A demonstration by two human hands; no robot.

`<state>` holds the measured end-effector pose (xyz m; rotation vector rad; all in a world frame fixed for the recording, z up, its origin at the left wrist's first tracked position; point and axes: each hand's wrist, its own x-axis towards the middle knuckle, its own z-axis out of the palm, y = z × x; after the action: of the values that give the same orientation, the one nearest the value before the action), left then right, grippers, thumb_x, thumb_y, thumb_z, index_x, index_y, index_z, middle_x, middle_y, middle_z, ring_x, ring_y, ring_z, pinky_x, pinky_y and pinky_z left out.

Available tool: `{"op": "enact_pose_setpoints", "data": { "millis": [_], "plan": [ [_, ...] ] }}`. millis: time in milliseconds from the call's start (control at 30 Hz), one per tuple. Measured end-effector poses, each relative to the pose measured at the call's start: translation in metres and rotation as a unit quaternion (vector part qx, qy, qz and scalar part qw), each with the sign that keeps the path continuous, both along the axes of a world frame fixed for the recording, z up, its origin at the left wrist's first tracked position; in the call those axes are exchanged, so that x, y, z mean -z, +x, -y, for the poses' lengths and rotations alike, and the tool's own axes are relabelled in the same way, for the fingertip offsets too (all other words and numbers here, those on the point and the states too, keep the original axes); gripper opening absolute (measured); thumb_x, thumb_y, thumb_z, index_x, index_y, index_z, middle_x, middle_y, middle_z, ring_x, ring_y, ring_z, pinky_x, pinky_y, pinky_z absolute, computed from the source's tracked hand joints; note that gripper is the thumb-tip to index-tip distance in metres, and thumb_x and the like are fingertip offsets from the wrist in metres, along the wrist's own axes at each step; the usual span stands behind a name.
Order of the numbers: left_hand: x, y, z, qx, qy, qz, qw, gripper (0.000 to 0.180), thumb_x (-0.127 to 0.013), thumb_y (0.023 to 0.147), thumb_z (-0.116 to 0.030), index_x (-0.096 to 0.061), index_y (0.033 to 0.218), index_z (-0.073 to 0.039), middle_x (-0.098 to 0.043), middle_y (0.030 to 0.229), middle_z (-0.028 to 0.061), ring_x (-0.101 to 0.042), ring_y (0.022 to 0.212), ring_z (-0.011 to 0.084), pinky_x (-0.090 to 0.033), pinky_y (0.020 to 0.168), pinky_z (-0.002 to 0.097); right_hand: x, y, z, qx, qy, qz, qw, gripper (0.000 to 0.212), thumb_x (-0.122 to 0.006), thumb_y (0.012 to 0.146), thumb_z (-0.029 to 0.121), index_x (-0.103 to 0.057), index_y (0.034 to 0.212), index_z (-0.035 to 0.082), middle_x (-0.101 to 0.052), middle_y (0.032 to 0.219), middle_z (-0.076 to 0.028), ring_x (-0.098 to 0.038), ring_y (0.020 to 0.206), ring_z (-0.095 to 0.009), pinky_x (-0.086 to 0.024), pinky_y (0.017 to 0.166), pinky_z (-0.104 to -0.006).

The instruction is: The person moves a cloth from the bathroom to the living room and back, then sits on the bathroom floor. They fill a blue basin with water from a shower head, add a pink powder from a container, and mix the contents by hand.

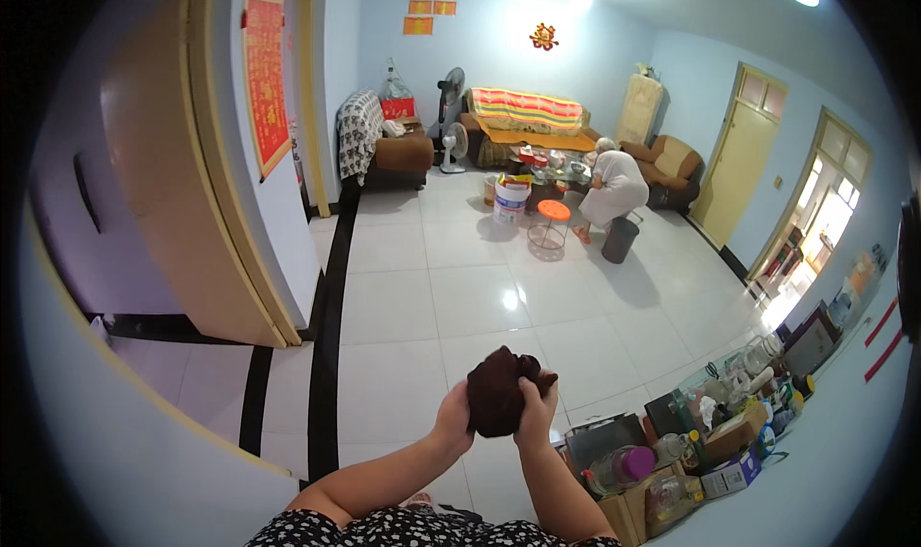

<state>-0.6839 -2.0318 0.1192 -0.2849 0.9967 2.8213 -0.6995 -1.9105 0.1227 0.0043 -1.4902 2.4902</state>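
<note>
A bunched-up dark brown cloth (494, 393) is held out in front of me, above the tiled floor. My left hand (455, 418) grips its left side, with most of the fingers hidden behind it. On the right side my right hand (535, 416) is closed on the same bundle, the thumb lying over its front. A small fold of the cloth sticks out above the right hand. Whether anything is wrapped inside cannot be seen.
Jars, boxes and bottles crowd a low surface at the right, including a purple-lidded jar (636, 463). Farther off, a person (619, 184) bends over a table beside an orange stool (554, 210), a white bucket (511, 202) and a dark bin (621, 241). A door (182, 144) stands at left.
</note>
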Motion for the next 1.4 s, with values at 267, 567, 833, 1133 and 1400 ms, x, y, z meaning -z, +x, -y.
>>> {"op": "enact_pose_setpoints", "data": {
  "millis": [267, 567, 833, 1133, 1400],
  "plan": [
    [-0.018, -0.174, 0.000, -0.053, -0.129, -0.116, 0.983, 0.023, -0.049, 0.090, -0.016, -0.051, 0.110, -0.005, -0.056, 0.101, 0.0052, -0.052, 0.095, 0.0139, -0.043, 0.087, 0.0276, -0.018, -0.105, -0.005, -0.319, -0.268, 0.215, 0.883, 0.052, -0.039, 0.095, 0.042, -0.031, 0.138, 0.014, -0.048, 0.129, -0.006, -0.048, 0.118, -0.024, -0.040, 0.099, -0.0409],
    [0.001, -0.385, -0.111, 0.340, -0.038, -0.006, 0.940, 0.048, -0.035, 0.095, -0.042, -0.041, 0.132, -0.012, -0.048, 0.125, 0.0109, -0.045, 0.119, 0.0231, -0.036, 0.101, 0.0425, -0.021, -0.311, -0.171, 0.025, 0.120, -0.064, 0.990, 0.024, -0.060, 0.082, 0.003, -0.057, 0.106, 0.000, -0.057, 0.112, -0.009, -0.056, 0.104, -0.021, -0.047, 0.087, -0.0332],
    [-0.028, -0.561, -0.262, 0.396, 0.113, 0.036, 0.911, 0.047, -0.040, 0.093, -0.047, -0.049, 0.116, -0.007, -0.055, 0.114, 0.0114, -0.055, 0.100, 0.0239, -0.048, 0.086, 0.0364, -0.048, -0.463, -0.227, 0.117, 0.511, -0.281, 0.804, 0.025, -0.074, 0.058, 0.008, -0.061, 0.079, 0.010, -0.060, 0.091, -0.003, -0.056, 0.087, -0.025, -0.046, 0.078, -0.0359],
    [0.010, -0.781, -0.381, 0.240, -0.002, 0.076, 0.968, 0.031, -0.045, 0.093, -0.035, -0.055, 0.102, -0.008, -0.061, 0.099, 0.0077, -0.060, 0.092, 0.0212, -0.049, 0.085, 0.0367, 0.010, -0.708, -0.387, 0.148, 0.074, 0.044, 0.985, 0.037, -0.060, 0.087, 0.015, -0.048, 0.120, 0.005, -0.055, 0.113, -0.009, -0.052, 0.105, -0.017, -0.042, 0.091, -0.0299],
    [-0.004, -0.953, -0.512, 0.309, -0.204, -0.110, 0.922, 0.033, -0.055, 0.091, -0.034, -0.058, 0.102, -0.003, -0.058, 0.096, 0.0028, -0.051, 0.089, 0.0102, -0.042, 0.081, 0.0249, 0.001, -0.852, -0.482, 0.019, -0.270, 0.053, 0.961, 0.052, -0.050, 0.090, 0.046, -0.043, 0.128, 0.011, -0.053, 0.121, -0.006, -0.051, 0.112, -0.022, -0.042, 0.096, -0.0387]
  ]
}}
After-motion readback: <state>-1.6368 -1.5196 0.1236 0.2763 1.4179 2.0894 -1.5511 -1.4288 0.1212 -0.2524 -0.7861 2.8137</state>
